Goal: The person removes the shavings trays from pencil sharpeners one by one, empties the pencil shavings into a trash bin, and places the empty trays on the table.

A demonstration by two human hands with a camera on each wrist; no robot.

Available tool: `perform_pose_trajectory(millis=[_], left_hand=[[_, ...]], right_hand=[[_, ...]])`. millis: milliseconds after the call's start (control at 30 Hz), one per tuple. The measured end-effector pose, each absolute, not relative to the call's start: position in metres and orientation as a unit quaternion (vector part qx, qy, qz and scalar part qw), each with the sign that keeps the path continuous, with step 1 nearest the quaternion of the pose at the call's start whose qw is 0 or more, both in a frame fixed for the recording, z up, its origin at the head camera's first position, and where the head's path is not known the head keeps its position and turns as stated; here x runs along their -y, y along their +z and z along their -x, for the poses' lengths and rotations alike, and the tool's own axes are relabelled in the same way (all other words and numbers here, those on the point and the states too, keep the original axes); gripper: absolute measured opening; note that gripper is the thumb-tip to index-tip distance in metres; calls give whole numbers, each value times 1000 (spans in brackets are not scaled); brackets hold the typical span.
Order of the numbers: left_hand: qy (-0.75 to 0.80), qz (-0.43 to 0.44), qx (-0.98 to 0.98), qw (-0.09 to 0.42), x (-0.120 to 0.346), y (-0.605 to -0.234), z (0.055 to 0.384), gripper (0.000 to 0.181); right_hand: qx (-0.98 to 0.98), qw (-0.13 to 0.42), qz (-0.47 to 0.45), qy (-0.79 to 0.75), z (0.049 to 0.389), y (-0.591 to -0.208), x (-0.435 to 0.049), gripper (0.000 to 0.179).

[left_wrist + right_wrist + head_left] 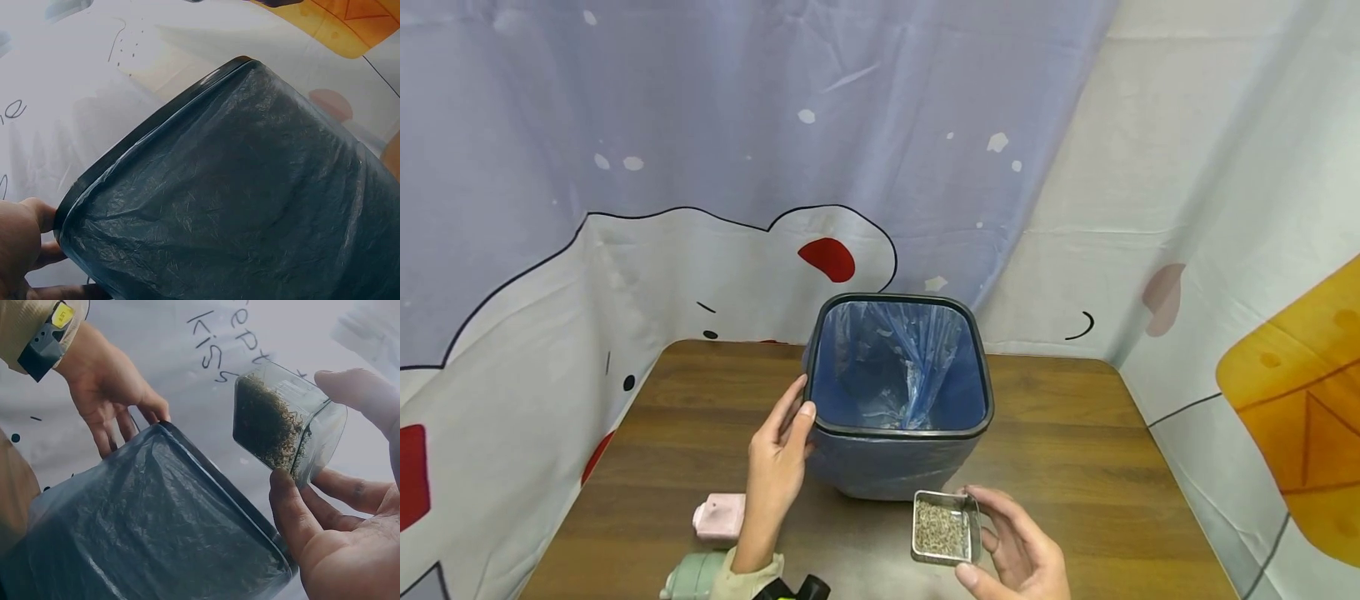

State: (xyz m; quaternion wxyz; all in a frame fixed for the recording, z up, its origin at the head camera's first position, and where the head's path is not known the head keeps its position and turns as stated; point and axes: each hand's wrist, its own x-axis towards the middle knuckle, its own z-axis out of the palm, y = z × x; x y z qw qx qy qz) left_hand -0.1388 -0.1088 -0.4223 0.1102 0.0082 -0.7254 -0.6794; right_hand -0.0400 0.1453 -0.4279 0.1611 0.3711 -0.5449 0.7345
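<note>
A square trash can (pixel 898 467) with a dark rim and a blue plastic bag lining it stands upright on the table. My left hand (pixel 778 458) grips the can's left rim, its fingers and thumb at the corner, as the right wrist view also shows. My right hand (pixel 1018 550) holds a small clear square box (pixel 942 529) by its right side, between thumb and fingers. Inside the box lies a layer of dried greenish-brown flakes (pixel 265 422). In the head view, the box is in front of the can, below the level of its rim.
A small pink container (pixel 720 516) lies on the wooden table (pixel 1067 467) left of my left forearm. Nearer to me is a pale green container (pixel 694 577), partly behind my sleeve. A printed curtain (pixel 737 125) hangs behind and around the table.
</note>
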Motion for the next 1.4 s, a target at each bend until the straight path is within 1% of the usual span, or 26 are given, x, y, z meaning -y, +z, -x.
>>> perform_pose_trajectory(millis=[500, 900, 1400], left_hand=[[-684, -13, 722, 101, 109, -424, 139, 39], [-684, -10, 722, 107, 109, -425, 139, 39], [-683, -7, 722, 110, 109, -424, 138, 40]], right_hand=[[551, 157, -341, 745, 38, -418, -141, 64], [550, 166, -353, 739, 51, -401, -135, 61], [592, 162, -281, 738, 67, -385, -133, 58]])
